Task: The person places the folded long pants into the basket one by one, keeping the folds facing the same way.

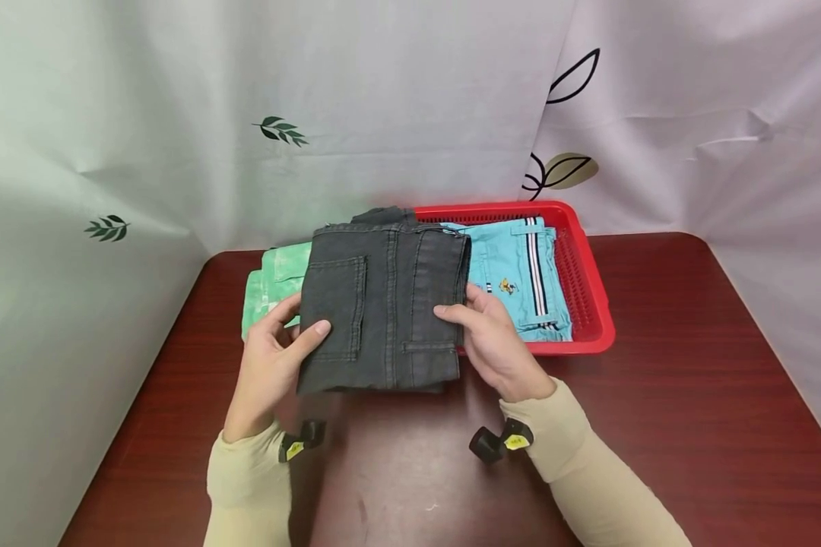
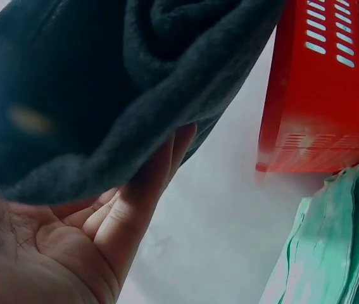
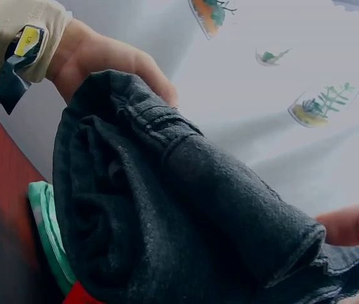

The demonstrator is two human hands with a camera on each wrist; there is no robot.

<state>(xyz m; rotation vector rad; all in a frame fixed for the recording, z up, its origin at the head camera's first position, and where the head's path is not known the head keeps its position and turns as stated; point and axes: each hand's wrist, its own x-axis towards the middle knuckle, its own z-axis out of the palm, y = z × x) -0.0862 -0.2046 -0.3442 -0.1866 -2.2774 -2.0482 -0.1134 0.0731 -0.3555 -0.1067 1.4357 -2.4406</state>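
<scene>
A folded pair of dark grey jeans (image 1: 383, 304), back pocket and waistband seams showing, is held up between both hands. My left hand (image 1: 267, 365) grips its left side, thumb on top and fingers underneath. On the other side my right hand (image 1: 499, 346) pinches the waistband edge, thumb on the front. In the left wrist view the jeans (image 2: 166, 82) lie over the left fingers, and their rolled layers show. From the right wrist the folded end of the jeans (image 3: 185, 190) faces the camera, with the right thumb (image 3: 356, 225) at its edge.
Behind the jeans stands a red plastic basket (image 1: 591, 281) holding folded light-blue trousers (image 1: 502, 262) with a striped waistband. A folded green garment (image 1: 283, 266) lies to its left, partly hidden by the jeans. All rest on a dark red wooden table (image 1: 684, 395) before a pale curtain (image 1: 397, 91).
</scene>
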